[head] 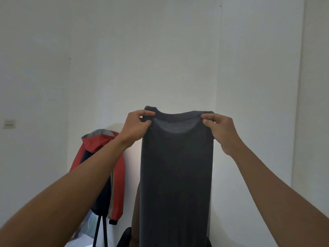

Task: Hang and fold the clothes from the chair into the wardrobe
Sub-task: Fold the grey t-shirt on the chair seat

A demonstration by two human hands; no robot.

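Note:
A dark grey shirt (176,175) hangs straight down in front of me, folded into a narrow strip with its neckline at the top. My left hand (137,127) pinches its upper left corner. My right hand (220,129) pinches the upper right corner. Both arms are stretched forward at about chest height. The shirt's lower end runs out of the frame at the bottom. A red, navy and grey jacket (117,168) hangs behind my left forearm, partly hidden by it.
White wall panels (160,50) fill the view ahead. A light switch (8,123) sits on the left wall. Black legs of a stand (99,230) and a dark chair part (124,237) show at the bottom, beside the shirt.

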